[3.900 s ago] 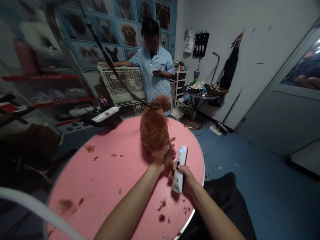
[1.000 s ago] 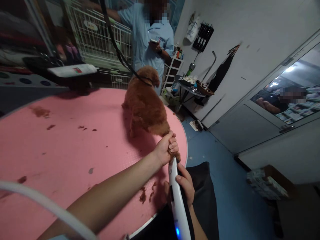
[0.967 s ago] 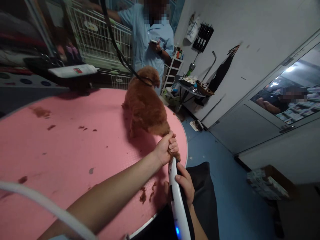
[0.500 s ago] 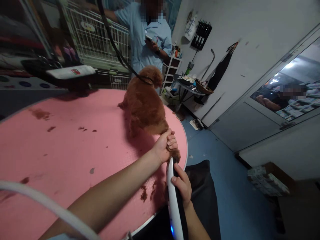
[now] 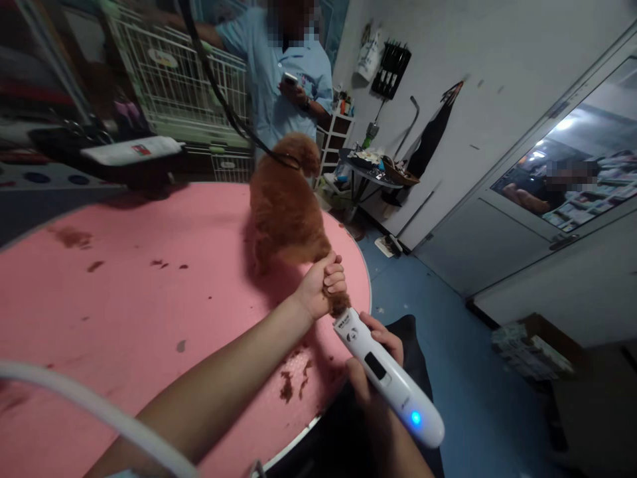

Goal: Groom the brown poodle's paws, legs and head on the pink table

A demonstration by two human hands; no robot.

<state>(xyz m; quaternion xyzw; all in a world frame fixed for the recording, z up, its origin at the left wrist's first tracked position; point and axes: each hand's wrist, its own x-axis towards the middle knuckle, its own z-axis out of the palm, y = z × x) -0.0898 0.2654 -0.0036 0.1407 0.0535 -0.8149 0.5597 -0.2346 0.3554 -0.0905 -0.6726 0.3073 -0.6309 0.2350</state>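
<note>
Left hand (image 5: 318, 289) closed round curly brown dog's hind leg (image 5: 340, 305); right hand (image 5: 363, 388) gripping long white plastic clipper (image 5: 397, 390), axis near-right to far-left, head at leg's tip.

Grey wall (image 5: 497, 46), blue floor (image 5: 478, 378), windowed door (image 5: 488, 245)

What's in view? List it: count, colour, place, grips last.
grooming table: 1, pink, foreground
dog: 1, russet, on table
hair clumps: several, brown, on table
lead: 1, black, at dog's neck
tray: 1, black, table's far edge
bottle: 1, white, on tray
wire cage: 1, white, back left
bystander: 1, blue shirt, behind dog
phone: 1, grey, held by bystander
side table: 1, grey, cluttered, by wall
tool rack: 1, black, on wall
door: 1, grey, right
person: 1, dark clothes, in door glass
hair clipper: 1, white, at dog's leg
left grip: 1, bare, holding leg
right grip: 1, bare, holding clipper
</note>
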